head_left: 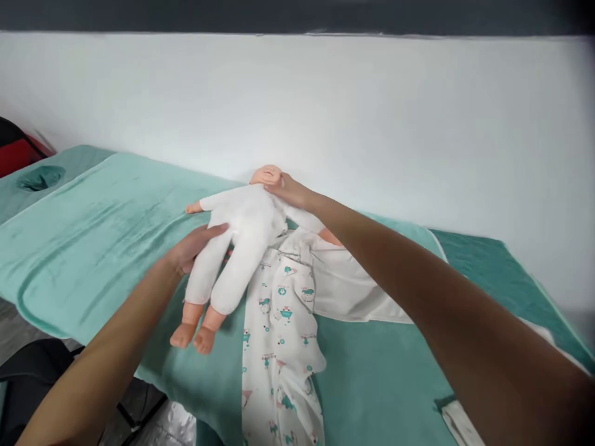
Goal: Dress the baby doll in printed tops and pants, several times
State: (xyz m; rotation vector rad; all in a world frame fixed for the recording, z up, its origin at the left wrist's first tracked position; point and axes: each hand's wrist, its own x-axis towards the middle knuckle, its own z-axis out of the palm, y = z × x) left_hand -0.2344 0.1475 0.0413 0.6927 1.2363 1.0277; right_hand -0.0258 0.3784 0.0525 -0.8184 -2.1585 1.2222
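A baby doll with a white cloth body and bare plastic head, hands and feet is held at a slant over the bed. My left hand grips it at the hip and upper leg, thumb across the front. At its neck and head, my right hand is closed around the doll from the side. Beneath and beside the doll lies a white printed cloth, rumpled, hanging toward the near edge. A plain white cloth spreads out to its right, partly behind my right forearm.
A green blanket covers the padded bed, which has a face hole at the far left. Behind it rises a white wall. A black chair stands at the lower left, and a red and black bag sits at the left edge.
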